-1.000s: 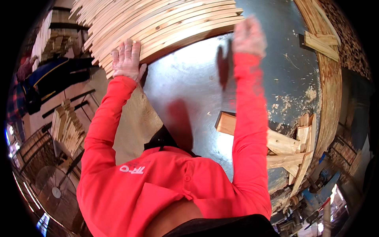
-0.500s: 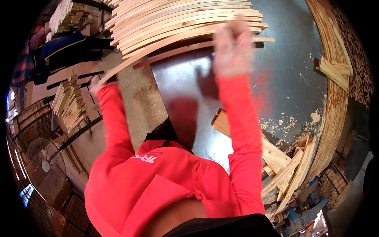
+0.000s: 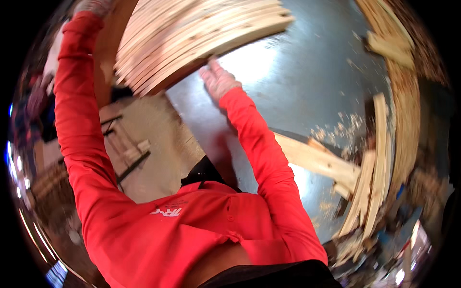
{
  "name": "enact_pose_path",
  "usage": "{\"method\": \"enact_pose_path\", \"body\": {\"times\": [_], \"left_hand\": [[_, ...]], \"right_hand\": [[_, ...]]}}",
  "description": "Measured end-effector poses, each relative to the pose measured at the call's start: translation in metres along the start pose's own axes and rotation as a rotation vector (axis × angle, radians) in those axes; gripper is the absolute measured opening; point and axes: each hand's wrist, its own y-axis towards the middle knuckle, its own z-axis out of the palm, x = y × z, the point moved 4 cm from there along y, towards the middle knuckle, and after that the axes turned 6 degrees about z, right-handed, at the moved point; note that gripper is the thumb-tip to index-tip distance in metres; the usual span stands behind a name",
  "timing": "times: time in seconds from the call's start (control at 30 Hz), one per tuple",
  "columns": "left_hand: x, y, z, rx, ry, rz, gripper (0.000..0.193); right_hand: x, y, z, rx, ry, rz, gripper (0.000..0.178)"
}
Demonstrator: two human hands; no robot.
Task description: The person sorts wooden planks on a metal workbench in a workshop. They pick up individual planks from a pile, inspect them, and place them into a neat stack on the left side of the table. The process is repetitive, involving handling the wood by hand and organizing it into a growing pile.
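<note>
A stack of pale wooden strips [image 3: 201, 36] lies side by side on the grey metal table [image 3: 317, 72], slanting across the top of the view. My right hand [image 3: 220, 82] is at the near long side of the stack. Its fingers are stretched out, with the tips at or very near the closest strip. At the far left, my left hand [image 3: 94, 6] is raised beyond the stack's left end, beside a broad reddish-brown surface [image 3: 113, 53]. The picture's rim and blur hide its fingers.
Loose offcuts and boards [image 3: 365, 192] lie at the table's right, with wood chips [image 3: 338, 129] near them. A rough timber beam [image 3: 406, 120] runs along the right edge. Another person [image 3: 36, 103], blurred, is at the far left. A dark metal frame [image 3: 127, 153] stands on the floor.
My left hand has moved up and away from the near strip's left end. My right hand has come down to the stack's near side. The near strips now sit closer together; the view has turned.
</note>
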Motion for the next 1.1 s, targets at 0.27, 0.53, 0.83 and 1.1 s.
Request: {"method": "enact_pose_path", "body": {"times": [0.27, 0.53, 0.83, 1.1], "left_hand": [[0.055, 0.089, 0.236, 0.015, -0.294, -0.032, 0.066], [-0.41, -0.106, 0.115, -0.325, -0.835, 0.634, 0.065], [-0.71, -0.217, 0.165, 0.924, -2.037, 0.231, 0.084], [-0.699, -0.216, 0.167, 0.598, -1.827, 0.001, 0.025]], "right_hand": [[-0.147, -0.296, -0.312, -1.309, -0.915, 0.396, 0.105], [-0.275, -0.492, -0.436, -0.885, -0.997, 1.269, 0.105], [-0.191, -0.479, -0.39, -0.358, -0.278, 0.392, 0.052], [-0.226, -0.436, -0.567, -0.414, -1.353, 0.664, 0.122]]}}
